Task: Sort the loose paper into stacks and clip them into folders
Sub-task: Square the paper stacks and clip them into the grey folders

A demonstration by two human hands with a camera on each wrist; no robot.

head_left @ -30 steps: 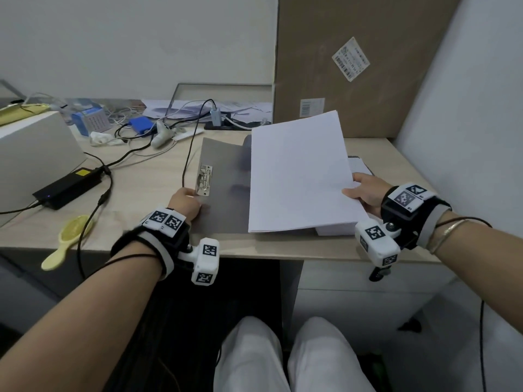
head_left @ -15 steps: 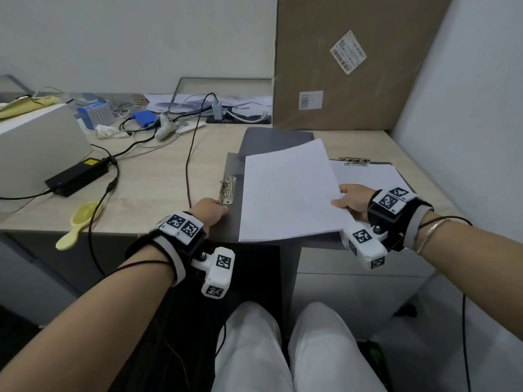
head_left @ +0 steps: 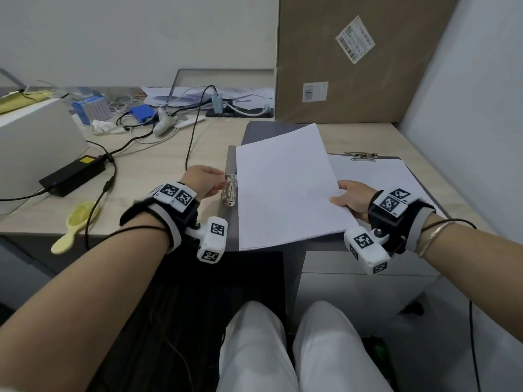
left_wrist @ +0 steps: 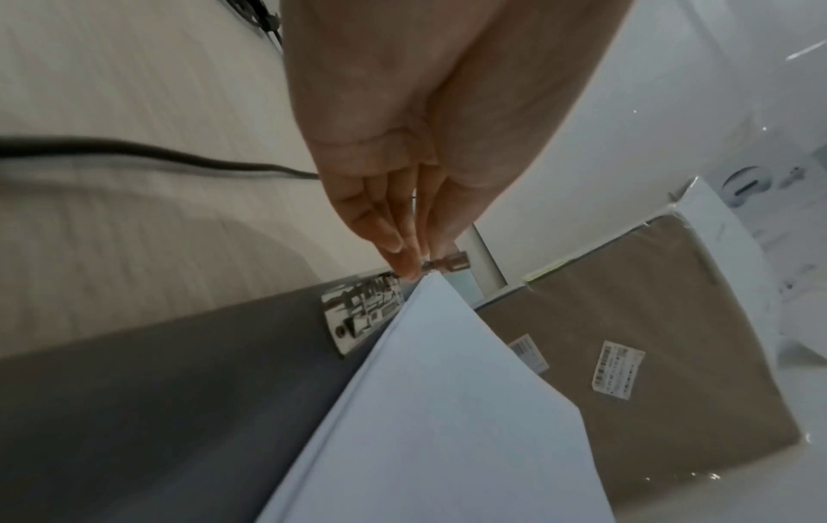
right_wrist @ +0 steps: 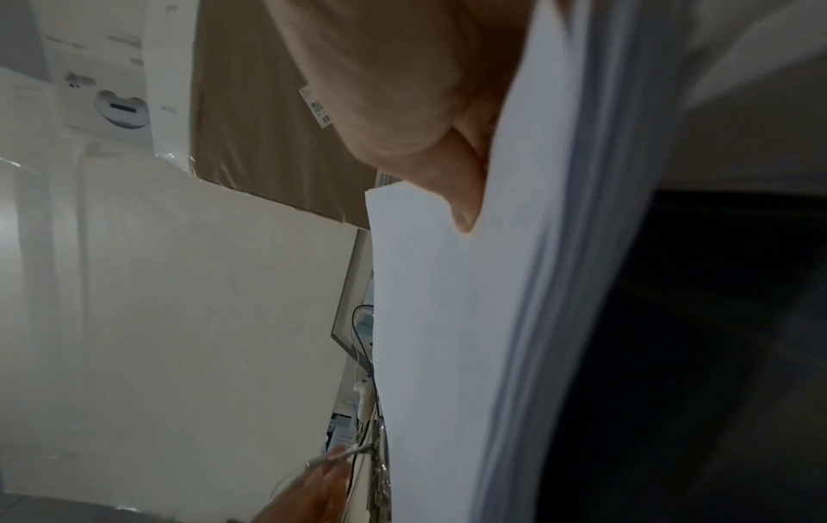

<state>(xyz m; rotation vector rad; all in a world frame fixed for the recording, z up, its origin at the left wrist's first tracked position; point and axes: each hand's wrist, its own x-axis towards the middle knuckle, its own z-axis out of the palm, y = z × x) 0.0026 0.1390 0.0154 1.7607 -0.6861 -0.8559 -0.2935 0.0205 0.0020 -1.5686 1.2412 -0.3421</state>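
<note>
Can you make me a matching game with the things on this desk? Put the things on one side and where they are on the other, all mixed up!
Things:
1. paper stack
2. hairbrush
3. cardboard box
4. clipboard

Places:
A. standing at the back of the desk
B. lying beside the right hand, with paper clipped on it
C. near the front left edge of the desk
D. held by the right hand over the grey folder

Pairs: 1-D, 2-C, 3-A, 4-B
</note>
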